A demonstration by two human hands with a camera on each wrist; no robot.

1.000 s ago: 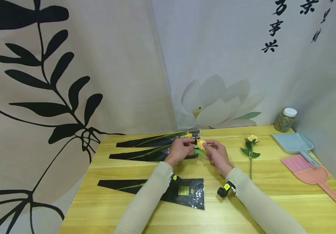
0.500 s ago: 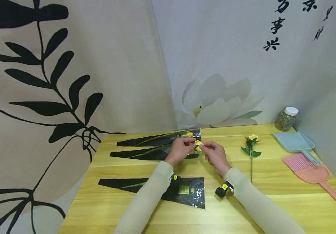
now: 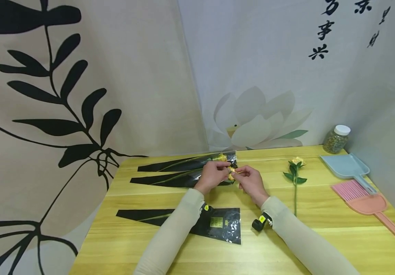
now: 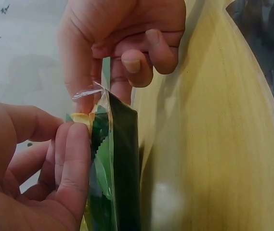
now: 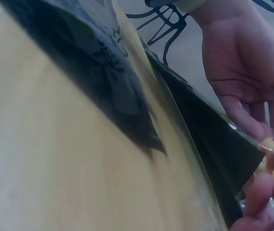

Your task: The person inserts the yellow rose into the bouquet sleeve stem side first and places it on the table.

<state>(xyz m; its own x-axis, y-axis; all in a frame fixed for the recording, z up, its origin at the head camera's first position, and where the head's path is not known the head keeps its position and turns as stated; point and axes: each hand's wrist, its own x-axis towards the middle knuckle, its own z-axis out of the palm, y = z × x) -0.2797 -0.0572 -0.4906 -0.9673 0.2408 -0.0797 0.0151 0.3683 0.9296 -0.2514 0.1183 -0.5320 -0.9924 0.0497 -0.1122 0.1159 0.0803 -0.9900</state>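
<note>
Now the yellow rose [image 3: 232, 174] is right at the mouth of the middle black sleeve [image 3: 168, 183], pinched by the right hand [image 3: 252, 183]; the left hand's [image 3: 212, 176] fingers grip the rim, probably keeping it parted. Another rose [image 3: 295, 179] lies apart on the surface [image 3: 115, 244], seemingly within reach.

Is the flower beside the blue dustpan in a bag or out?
Out: the flower lies bare on the table, nothing wrapped around it.

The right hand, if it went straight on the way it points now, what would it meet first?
Most likely the yellow rose that the right hand touches, then perhaps the left hand; depth is unclear.
</note>
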